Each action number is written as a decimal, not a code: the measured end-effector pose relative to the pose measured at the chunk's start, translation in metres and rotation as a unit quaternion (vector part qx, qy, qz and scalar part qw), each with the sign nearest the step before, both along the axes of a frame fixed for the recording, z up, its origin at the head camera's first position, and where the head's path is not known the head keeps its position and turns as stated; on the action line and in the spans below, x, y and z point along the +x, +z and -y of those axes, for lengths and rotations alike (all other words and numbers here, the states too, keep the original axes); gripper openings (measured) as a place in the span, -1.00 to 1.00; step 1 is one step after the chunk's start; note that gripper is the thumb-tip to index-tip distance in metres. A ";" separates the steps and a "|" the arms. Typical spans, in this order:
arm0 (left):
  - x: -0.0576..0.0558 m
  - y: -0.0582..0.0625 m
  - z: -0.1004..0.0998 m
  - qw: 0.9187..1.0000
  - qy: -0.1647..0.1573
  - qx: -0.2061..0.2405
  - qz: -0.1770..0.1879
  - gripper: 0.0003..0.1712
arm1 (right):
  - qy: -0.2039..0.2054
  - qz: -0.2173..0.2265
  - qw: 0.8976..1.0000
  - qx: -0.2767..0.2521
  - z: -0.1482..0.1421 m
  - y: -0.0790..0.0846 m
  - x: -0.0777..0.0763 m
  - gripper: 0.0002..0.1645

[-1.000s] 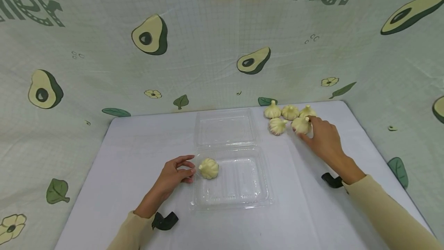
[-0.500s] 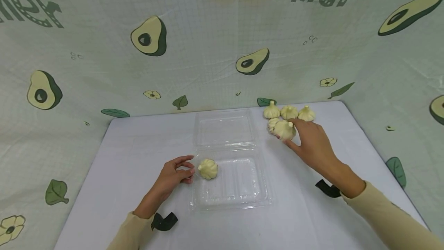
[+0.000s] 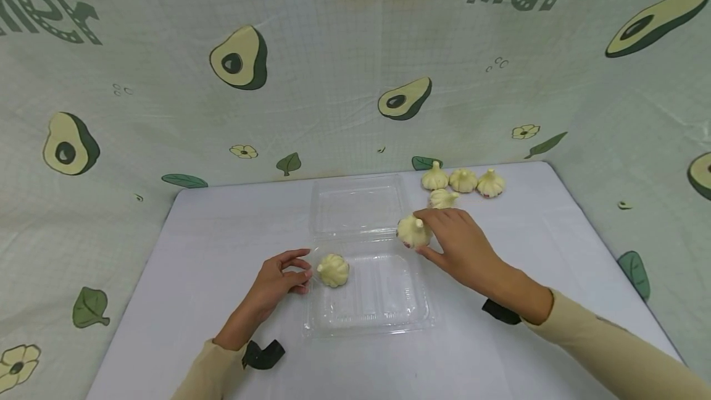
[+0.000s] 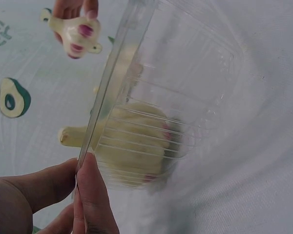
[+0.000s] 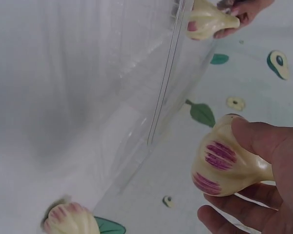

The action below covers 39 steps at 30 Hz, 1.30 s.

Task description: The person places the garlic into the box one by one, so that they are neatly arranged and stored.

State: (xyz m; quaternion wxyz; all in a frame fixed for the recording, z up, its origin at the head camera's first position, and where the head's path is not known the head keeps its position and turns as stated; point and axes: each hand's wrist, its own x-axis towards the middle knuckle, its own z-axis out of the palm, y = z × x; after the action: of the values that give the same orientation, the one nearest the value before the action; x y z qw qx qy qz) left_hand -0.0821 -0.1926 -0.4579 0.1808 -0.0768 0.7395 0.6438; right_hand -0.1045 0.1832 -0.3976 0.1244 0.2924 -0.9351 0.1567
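Observation:
My right hand (image 3: 458,242) holds a garlic bulb (image 3: 413,232) between thumb and fingers, over the back right corner of a clear plastic clamshell box (image 3: 383,331). Purple streaks mark the held bulb (image 5: 219,161) in the right wrist view. At the box's left edge, my left hand (image 3: 282,273) pinches the rim; the thumb and a finger (image 4: 94,195) meet on it in the left wrist view. One garlic bulb (image 3: 333,270) lies inside the box by that hand, its stem (image 4: 72,136) pointing up past the rim. The clear lid (image 3: 360,205) lies folded back.
Behind the right hand, several garlic bulbs (image 3: 463,180) sit grouped at the back right of the white table (image 3: 222,227). A patterned cloth with avocados (image 3: 239,57) hangs behind and at the sides. Black straps (image 3: 263,354) show near the wrists.
My right hand has carried one garlic bulb from the group at the back right leftward and nearer, over the box's corner. The left hand has stayed at the box's rim.

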 end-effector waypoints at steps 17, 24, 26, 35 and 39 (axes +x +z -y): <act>-0.001 0.001 -0.002 1.000 0.002 -0.005 0.003 -0.36 | 0.106 -0.012 0.992 0.066 0.047 -0.012 0.001 -0.28; 0.000 0.001 -0.002 1.000 0.002 -0.007 0.002 -0.35 | 0.135 -0.015 0.985 0.107 0.061 -0.018 0.000 -0.26; 0.000 0.002 -0.002 1.000 0.004 -0.007 0.003 -0.35 | 0.143 -0.017 0.982 0.119 0.064 -0.021 -0.001 -0.26; 0.001 0.002 -0.003 1.000 0.008 -0.009 0.006 -0.36 | 0.154 -0.031 0.976 0.150 0.076 -0.031 -0.004 -0.32; 0.001 0.002 -0.002 1.000 0.008 -0.006 0.005 -0.36 | 0.157 -0.036 0.973 0.166 0.080 -0.033 -0.004 -0.33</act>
State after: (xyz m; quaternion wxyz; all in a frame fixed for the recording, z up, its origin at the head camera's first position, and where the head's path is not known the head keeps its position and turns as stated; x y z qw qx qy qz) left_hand -0.0813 -0.1903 -0.4560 0.1788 -0.0866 0.7422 0.6400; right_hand -0.1080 0.1035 -0.4311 0.0814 0.4574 -0.8855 0.0063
